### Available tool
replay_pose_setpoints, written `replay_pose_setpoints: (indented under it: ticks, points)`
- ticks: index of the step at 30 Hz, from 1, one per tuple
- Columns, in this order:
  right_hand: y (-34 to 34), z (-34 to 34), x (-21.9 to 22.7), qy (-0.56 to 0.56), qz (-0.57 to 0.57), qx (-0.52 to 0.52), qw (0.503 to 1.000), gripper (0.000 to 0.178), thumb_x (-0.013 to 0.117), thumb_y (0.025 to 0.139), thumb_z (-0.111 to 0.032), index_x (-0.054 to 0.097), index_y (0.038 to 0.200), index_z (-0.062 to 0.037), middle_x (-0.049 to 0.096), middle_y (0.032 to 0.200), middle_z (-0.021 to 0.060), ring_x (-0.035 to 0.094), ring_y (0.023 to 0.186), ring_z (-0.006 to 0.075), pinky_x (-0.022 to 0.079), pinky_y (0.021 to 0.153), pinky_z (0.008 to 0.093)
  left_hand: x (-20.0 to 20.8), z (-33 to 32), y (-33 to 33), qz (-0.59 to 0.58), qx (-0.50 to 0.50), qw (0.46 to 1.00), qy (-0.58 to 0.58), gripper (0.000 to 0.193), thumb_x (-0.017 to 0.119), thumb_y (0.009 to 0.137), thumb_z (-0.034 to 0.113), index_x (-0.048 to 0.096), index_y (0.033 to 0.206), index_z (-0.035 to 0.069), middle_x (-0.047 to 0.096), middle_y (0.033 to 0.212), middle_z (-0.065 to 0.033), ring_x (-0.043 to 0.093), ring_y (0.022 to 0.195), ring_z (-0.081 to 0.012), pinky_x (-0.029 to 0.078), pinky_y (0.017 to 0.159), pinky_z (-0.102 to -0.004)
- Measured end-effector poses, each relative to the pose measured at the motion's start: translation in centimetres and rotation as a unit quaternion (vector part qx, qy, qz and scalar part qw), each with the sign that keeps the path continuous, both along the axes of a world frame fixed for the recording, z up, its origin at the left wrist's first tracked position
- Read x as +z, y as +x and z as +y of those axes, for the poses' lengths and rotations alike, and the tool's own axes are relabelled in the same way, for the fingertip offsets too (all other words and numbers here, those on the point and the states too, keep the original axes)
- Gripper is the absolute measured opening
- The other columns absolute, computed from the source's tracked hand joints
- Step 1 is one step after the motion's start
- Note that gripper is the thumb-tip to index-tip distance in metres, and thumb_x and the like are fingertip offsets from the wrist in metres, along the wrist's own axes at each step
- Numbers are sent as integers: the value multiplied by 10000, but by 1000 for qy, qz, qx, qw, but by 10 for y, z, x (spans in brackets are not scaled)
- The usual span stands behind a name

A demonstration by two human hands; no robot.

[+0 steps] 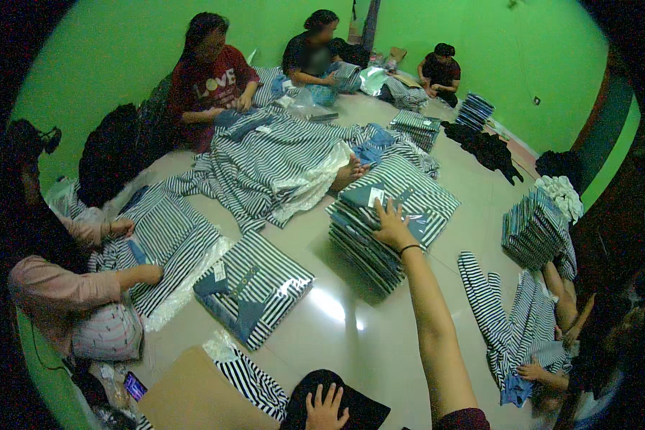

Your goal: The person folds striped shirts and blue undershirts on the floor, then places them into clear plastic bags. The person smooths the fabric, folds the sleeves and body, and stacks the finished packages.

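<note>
Head view, hand [392, 228] on stack [362, 251], floor [480, 215] beside

The right fingers [389, 212] touch a stack of bagged striped garments [360, 240].

This looks like a garment-packing workroom; whether it belongs to a home cannot be told. Bright green walls [494, 64] run from ten to two o'clock, with a wall socket [537, 101] at two. On the glossy pale floor [358, 333] several people sit among clothes, including a person in dark red [211, 82] at eleven and a person in pink [64, 294] at about nine. Striped garments [272, 154] spread loosely toward eleven, while folded ones form a tall plastic-wrapped stack [362, 251] just off centre toward four, a second pile [534, 233] at three and a smaller pile [474, 113] at two.
</note>
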State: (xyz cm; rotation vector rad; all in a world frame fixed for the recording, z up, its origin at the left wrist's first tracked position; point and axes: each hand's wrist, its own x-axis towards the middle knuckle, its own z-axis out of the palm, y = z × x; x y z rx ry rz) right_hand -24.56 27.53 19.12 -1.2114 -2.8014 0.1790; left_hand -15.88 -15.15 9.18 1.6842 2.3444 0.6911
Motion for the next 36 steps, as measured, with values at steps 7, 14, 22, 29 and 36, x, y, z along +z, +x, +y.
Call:
replay_pose_setpoints:
  ticks: [7, 14, 22, 29, 36]
  points:
    - [47, -165, -56, -42, 207, 185, 960, 648, 548, 706, -118, 213, 1251, -13, 117, 1305, 249, 178, 1203, 354, 199, 981, 363, -15, -3, -4, 27, -9, 1000, -8, 537, 496, 711, 342, 411, 1167, 72, 359, 1225, -117, 288, 1139, -315, 218, 903, -505]
    - [111, -353, -116, -212, 96, 167, 958, 370, 453, 800, -231, 426, 1125, -56, 361, 1210, 169, 297, 1144, 335, 200, 969, 397, -8, -25, -10, -8, -115, 970, -215, 516, 534, 677, 253, 439, 1111, -10, 445, 1124, -169, 299, 1132, -309, 96, 986, -463]
    - [96, -408, -79, -419, 154, 180, 876, 433, 455, 802, -344, 456, 1078, -10, 502, 1049, 177, 471, 988, 289, 338, 860, 382, -10, -153, 4, -214, -127, 968, -25, 290, 439, 807, 218, 506, 1062, 95, 430, 1166, -106, 296, 1158, -272, 159, 969, -468]
    - [81, -433, -89, -387, 210, 93, 893, 461, 561, 721, -370, 476, 897, 47, 511, 860, 204, 499, 799, 306, 397, 721, 339, 8, -243, 1, -259, 318, 899, 155, 211, 493, 744, 60, 533, 947, 20, 520, 916, -147, 474, 912, -270, 367, 807, -333]
    - [88, -425, -147, -589, 253, -33, 767, 271, 456, 807, -160, 422, 1045, -37, 492, 923, 88, 511, 789, 164, 470, 611, 305, -25, -300, -63, -95, 664, 732, 116, 458, 590, 692, 146, 393, 1063, -37, 464, 920, -180, 442, 877, -301, 346, 807, -361]
